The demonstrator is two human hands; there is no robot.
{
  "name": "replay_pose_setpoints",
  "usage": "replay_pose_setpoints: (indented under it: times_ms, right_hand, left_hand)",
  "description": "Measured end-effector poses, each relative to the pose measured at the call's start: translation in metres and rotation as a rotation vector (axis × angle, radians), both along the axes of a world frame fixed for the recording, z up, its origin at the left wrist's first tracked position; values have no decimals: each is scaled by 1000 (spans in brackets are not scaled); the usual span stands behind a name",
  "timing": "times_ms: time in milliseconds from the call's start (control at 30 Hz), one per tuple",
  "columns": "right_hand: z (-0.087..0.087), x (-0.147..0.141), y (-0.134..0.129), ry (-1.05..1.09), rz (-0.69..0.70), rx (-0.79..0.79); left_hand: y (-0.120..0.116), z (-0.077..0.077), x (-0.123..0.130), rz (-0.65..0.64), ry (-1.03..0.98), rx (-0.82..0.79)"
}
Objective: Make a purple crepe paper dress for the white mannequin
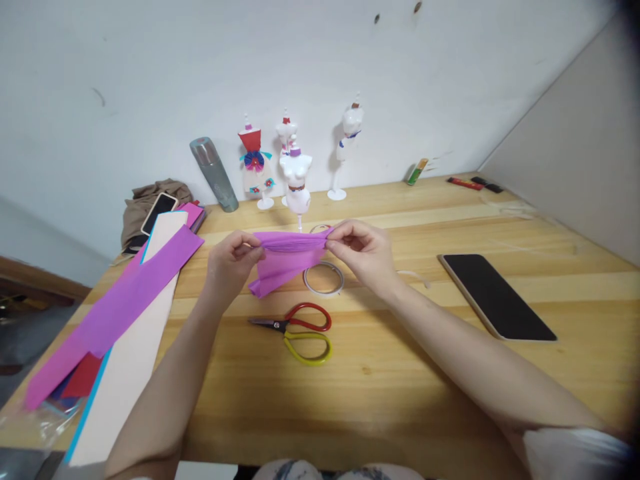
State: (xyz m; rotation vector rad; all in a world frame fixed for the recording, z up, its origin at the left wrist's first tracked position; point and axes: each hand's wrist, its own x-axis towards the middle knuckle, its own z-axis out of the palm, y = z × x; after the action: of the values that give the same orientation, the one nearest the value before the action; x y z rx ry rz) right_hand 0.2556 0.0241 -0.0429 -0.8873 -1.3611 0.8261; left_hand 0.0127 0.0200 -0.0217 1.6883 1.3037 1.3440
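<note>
A piece of thin purple paper (pixel 290 263) is stretched between my two hands above the table, with gathered folds along its top edge. My left hand (pixel 235 260) pinches its left end, and my right hand (pixel 360 252) pinches the right end. The lower part hangs down loosely. Behind and below it lies a roll of tape (pixel 324 292), partly covered. Scissors (pixel 281 325) with one red and one yellow handle rest on the wood nearer to me, blades pointing left. A small white mannequin (pixel 297 175) stands just beyond the paper.
Purple and cream paper strips (pixel 135 293) lie along the left. Against the wall are a bottle (pixel 215 175), a dressed mannequin (pixel 255 160), another mannequin (pixel 352 130) and a glue stick (pixel 417 172). A large phone (pixel 495 293) lies on the table (pixel 390 393) at right.
</note>
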Motion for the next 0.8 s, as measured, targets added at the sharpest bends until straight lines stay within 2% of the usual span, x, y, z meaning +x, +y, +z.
replay_pose_setpoints:
  times_ms: [200, 400, 600, 800]
  right_hand:
    - [-5, -2, 1, 22, -41, 12]
    - [-8, -4, 2, 77, -65, 7]
    - [-10, -4, 4, 130, -29, -62]
    - [-8, -5, 3, 133, -11, -76]
  left_hand:
    - [-5, 3, 8, 90, -42, -11]
    - [-10, 8, 16, 103, -98, 48]
    - [-12, 11, 18, 73, -187, -49]
    - [-10, 7, 14, 57, -121, -35]
